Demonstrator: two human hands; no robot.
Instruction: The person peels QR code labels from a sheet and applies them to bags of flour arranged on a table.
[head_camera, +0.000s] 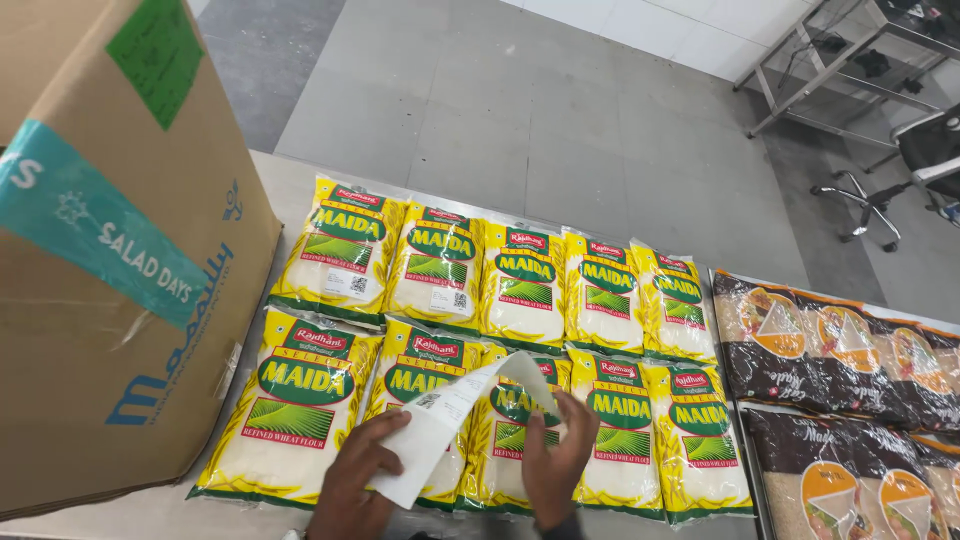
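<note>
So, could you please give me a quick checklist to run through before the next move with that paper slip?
1. Paper slip held by both hands: ok.
2. Left hand grips its lower end: ok.
3. Right hand holds its curled top end: ok.
4. Slip flat enough to read: not ok, curled.
5. Yellow flour packets in two tidy rows: ok.
6. Cardboard box clear of the hands: ok.

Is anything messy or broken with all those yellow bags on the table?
Nothing looks spilled or torn. The yellow bags lie in two tidy rows beside the brown packets. The left hand and right hand hold a curled white paper strip.
</note>
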